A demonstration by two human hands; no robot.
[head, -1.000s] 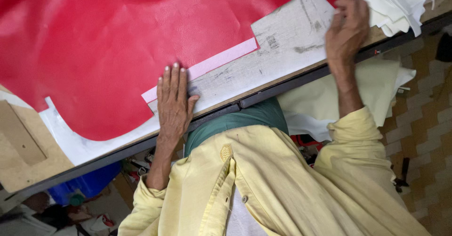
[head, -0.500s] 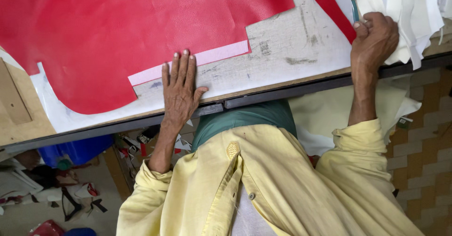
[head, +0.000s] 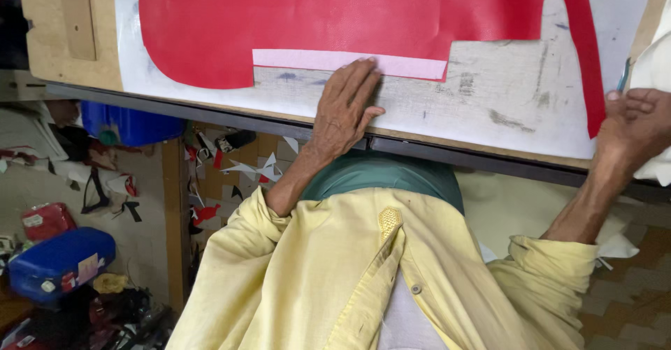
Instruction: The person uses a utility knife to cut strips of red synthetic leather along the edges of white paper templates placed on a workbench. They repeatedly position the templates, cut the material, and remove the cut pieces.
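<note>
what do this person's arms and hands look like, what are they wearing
Both hands are bare: no gloves, rings or watch show on the left hand or the right hand. The person wears a pale yellow shirt with buttons, its sleeves rolled up near the elbows, leaving the forearms uncovered, and a green garment at the waist.

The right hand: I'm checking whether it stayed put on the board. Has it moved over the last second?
Yes. The right hand has slid off the worn white board toward its right end, now closed at the white sheets beyond the red strip.
</note>
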